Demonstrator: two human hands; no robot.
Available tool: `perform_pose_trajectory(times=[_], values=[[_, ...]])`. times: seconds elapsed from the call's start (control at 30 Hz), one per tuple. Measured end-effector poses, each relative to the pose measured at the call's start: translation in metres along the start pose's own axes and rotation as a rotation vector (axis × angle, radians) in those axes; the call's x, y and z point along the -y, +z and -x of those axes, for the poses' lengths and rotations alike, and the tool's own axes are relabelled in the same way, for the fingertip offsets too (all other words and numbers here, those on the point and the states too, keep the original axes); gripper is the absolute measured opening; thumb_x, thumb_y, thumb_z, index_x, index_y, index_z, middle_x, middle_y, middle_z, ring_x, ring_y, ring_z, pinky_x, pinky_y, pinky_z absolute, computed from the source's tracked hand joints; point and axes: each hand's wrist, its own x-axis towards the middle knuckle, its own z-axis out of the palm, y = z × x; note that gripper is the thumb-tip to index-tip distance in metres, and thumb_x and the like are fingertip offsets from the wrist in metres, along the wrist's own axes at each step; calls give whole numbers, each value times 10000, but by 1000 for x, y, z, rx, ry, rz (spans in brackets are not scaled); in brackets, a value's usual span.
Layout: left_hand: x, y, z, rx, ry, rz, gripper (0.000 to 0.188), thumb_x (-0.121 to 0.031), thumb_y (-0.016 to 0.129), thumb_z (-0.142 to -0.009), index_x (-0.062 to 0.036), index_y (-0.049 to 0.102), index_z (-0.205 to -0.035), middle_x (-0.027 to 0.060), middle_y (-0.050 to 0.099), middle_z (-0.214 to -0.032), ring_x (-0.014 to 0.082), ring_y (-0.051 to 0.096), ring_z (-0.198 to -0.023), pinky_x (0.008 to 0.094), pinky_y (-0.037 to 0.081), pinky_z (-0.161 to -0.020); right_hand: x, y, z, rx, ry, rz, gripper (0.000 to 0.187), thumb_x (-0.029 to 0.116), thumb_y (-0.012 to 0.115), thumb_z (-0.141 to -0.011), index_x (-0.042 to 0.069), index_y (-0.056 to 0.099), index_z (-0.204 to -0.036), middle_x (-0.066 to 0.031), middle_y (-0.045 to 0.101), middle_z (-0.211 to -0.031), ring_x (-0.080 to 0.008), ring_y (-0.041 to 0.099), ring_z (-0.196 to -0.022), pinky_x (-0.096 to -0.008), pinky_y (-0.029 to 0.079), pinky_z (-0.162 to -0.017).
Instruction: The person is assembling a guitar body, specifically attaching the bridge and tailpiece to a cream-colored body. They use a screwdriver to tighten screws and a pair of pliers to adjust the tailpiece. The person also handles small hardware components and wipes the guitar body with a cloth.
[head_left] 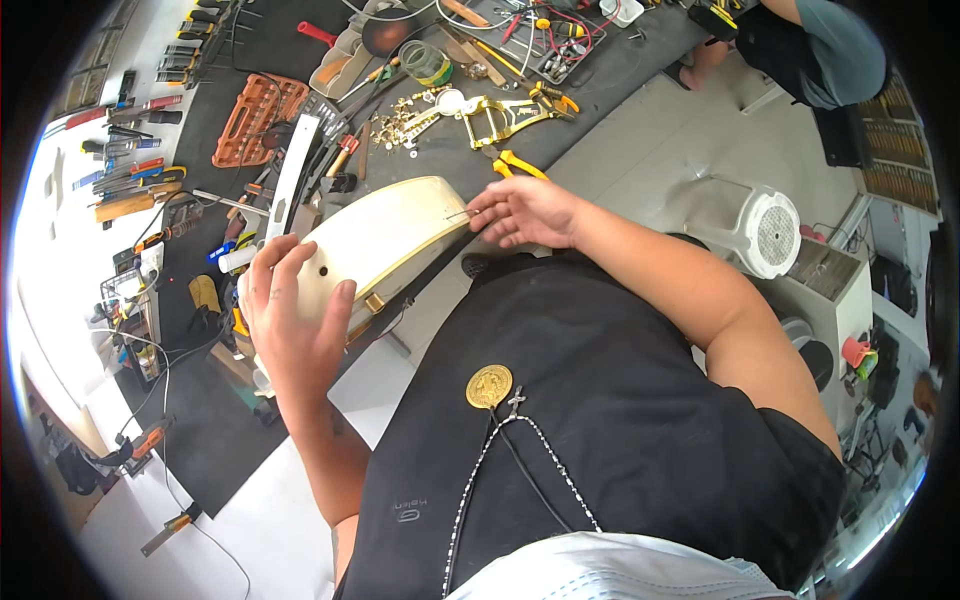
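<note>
A cream, curved body with gold-coloured trim, which looks like a guitar body, stands on its side in front of me. It has a small dark hole in its rim and a gold-coloured fitting on its near side. My left hand is at its left end, fingers and thumb spread around the rim. At the right end, my right hand has its fingertips together on a thin dark metal piece against the rim; its exact kind is too small to tell. Yellow-handled pliers lie just beyond that hand.
Across the dark bench top lie a gold-coloured metal tailpiece, small gold parts, a glass jar and an orange tool case. Screwdrivers line the left. A white stool stands at right; another person sits beyond.
</note>
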Motion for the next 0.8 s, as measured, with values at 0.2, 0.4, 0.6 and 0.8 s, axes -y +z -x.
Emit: perform_pose_trajectory(times=[0.2, 0.4, 0.6, 0.8], values=[[-2, 0, -2, 3, -30, -9, 454, -253, 783, -862, -30, 684, -1246, 153, 647, -1352, 371, 592, -1257, 485, 420, -1108, -10, -21, 7, -99, -76, 124, 240, 324, 693, -1018, 113, 682, -1132, -33, 711, -1042, -127, 671, -893, -290, 522, -802], [-3, 0, -3, -1, -34, -10, 450, -232, 780, -855, -32, 683, -1245, 148, 650, -1344, 372, 598, -1245, 476, 424, -1103, -10, 4, -9, 141, -125, 9, 135, 266, 705, -1023, 137, 693, -1059, -1, 716, -999, -95, 670, -881, -295, 533, -827], [-2, 2, -1, -11, -34, -7, 448, -203, 788, -839, -34, 685, -1240, 146, 651, -1337, 369, 597, -1245, 474, 437, -1089, 4, 1, 1, 15, -56, -44, 156, 269, 716, -1011, 123, 687, -1057, -4, 717, -969, -99, 660, -839, -299, 531, -788], [-1, 3, -1, -16, -35, -12, 446, -201, 791, -836, -36, 687, -1236, 144, 653, -1336, 366, 599, -1243, 478, 444, -1082, -7, -12, -4, 88, -145, -37, 170, 279, 718, -1011, 112, 691, -1030, 4, 700, -923, -91, 643, -796, -288, 535, -735]])
